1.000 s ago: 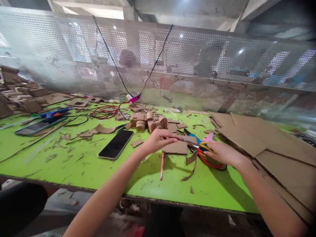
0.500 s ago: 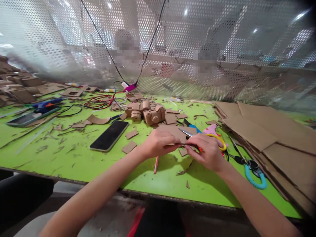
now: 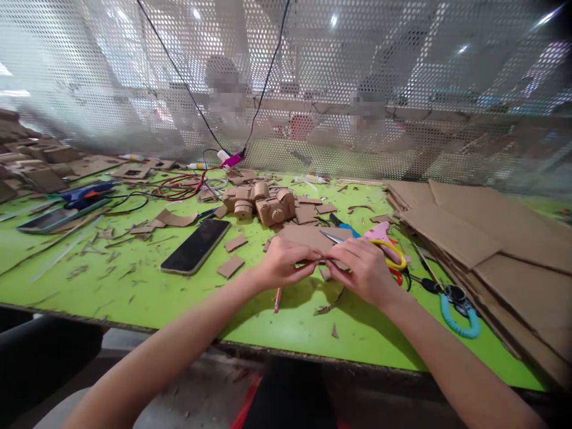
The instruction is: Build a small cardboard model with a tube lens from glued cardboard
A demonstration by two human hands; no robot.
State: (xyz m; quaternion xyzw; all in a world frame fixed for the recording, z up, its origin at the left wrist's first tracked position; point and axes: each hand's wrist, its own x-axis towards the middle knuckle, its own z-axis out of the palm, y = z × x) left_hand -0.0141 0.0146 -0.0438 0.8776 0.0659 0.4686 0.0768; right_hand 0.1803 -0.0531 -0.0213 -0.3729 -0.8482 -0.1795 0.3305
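My left hand (image 3: 286,263) and my right hand (image 3: 364,271) meet above the green table, thumbs and fingertips pinched on a thin strip of cardboard (image 3: 322,261). Most of the strip is hidden by the fingers. Just behind my right hand lie scissors with a yellow handle (image 3: 393,255), their blades pointing left over a flat cardboard sheet (image 3: 299,235). A pink pencil (image 3: 277,300) sticks out below my left hand. Beyond the hands stand two small cardboard cameras (image 3: 276,208), side by side.
Left of my hands lies a black phone (image 3: 195,246). Stacked cardboard sheets (image 3: 451,235) fill the right side, near turquoise-handled pliers (image 3: 460,316). A blue glue gun (image 3: 89,192) and red cable (image 3: 179,186) lie at the left back. A perforated screen (image 3: 313,71) rises behind the table.
Both hands have drawn slightly closer together, and less of the strip shows between the fingers. The whole view has shifted a little; the things on the table lie as before.
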